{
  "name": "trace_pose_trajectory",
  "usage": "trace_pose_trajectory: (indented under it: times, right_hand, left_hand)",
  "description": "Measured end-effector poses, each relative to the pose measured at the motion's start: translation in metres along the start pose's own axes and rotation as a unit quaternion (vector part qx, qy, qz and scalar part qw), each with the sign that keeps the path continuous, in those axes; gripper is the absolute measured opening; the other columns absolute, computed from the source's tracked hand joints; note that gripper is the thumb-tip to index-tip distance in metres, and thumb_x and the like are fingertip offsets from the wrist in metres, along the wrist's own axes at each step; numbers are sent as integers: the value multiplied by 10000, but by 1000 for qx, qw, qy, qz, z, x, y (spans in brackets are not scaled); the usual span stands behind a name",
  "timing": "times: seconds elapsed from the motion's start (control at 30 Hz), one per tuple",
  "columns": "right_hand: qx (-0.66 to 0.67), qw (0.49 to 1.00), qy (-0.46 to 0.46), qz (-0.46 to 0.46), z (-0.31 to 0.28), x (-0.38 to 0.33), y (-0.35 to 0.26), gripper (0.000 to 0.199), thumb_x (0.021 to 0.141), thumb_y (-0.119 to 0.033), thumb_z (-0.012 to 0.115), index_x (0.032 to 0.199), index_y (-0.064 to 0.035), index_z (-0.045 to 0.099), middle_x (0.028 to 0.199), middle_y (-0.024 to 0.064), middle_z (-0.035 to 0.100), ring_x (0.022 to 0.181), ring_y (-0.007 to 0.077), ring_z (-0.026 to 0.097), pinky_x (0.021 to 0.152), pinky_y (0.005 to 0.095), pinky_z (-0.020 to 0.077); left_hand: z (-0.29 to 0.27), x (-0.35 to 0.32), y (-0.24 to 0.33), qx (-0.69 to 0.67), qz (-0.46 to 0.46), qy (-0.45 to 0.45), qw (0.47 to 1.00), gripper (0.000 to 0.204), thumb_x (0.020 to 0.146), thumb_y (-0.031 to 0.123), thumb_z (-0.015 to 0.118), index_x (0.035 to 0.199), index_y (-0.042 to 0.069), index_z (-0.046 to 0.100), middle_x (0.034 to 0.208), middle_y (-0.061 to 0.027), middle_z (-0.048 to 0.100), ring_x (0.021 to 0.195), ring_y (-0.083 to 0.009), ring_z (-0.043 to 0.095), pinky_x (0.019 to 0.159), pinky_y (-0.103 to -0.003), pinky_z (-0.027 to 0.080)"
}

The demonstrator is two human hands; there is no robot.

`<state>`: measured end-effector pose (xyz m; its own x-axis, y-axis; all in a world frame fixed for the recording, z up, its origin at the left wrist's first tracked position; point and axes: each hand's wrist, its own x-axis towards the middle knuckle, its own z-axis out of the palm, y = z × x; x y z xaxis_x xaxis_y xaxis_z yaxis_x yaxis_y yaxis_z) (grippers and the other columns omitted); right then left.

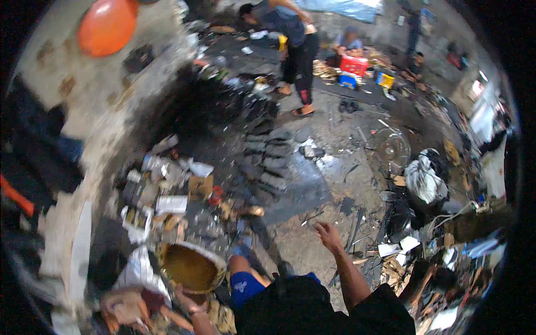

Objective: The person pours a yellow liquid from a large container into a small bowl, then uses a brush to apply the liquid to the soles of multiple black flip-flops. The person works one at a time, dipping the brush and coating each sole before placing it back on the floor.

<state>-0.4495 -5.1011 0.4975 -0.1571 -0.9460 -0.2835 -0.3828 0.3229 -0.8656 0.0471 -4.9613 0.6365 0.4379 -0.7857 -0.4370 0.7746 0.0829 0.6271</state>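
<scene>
My left hand (pixel 190 303) is at the lower rim of a round basin (pixel 220 274), and its fingers appear closed on that edge. The basin has a pale rim and a yellowish-brown inside; blur hides whether that is liquid or the bare bottom. My right hand (pixel 328 237) is held out over the grey floor to the right of my body. Its fingers are loosely apart, and nothing is in them. Below me, a blue-clothed leg (pixel 243 287) shows beside the basin.
Dark block-shaped pieces (pixel 271 162) lie in rows ahead. Litter and papers (pixel 170 205) pile up at left. A person (pixel 296 44) bends forward at the back; others sit near a red crate (pixel 354 66). A round fan-like grille (pixel 389 148) and white sack (pixel 425 181) stand right.
</scene>
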Motion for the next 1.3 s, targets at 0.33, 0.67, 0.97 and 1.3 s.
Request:
trace_pose_trajectory:
  times: [0.33, 0.67, 0.97, 1.3]
  right_hand:
    - [-116, 979, 14, 167, 183, 199, -106, 463, 916, -446, 606, 1117, -33, 665, 994, 177, 708, 913, 324, 678, 778, 406, 527]
    - [-107, 860, -184, 464, 348, 115, -23, 251, 907, -348, 593, 920, -100, 623, 710, 76, 615, 680, 243, 637, 589, 434, 490]
    - [118, 947, 214, 207, 394, 535, -293, 312, 972, -265, 620, 1083, 24, 661, 838, 60, 671, 765, 145, 647, 636, 309, 504]
    - [497, 817, 286, 54, 327, 678, -588, 675, 1032, -579, 324, 1400, -50, 527, 1341, 100, 585, 1161, 253, 563, 1015, 435, 433]
  left_hand:
    - [147, 359, 92, 107, -52, -70, 990, 749, 787, 432, 605, 1430, 80, 450, 1380, -132, 519, 1223, -350, 516, 1000, -535, 447]
    - [389, 709, 108, 185, -226, -242, 925, 565, 815, 294, 630, 1307, 28, 542, 1284, -106, 599, 1183, -291, 565, 1032, -461, 445]
    - [529, 949, 59, 79, -397, -385, 829, 523, 859, 278, 575, 1320, 34, 537, 1274, -120, 607, 1142, -291, 605, 1005, -478, 479]
    - [713, 1015, -6, 326, -537, -483, 609, 290, 848, 291, 599, 1037, 72, 606, 1005, -70, 651, 922, -233, 618, 849, -401, 507]
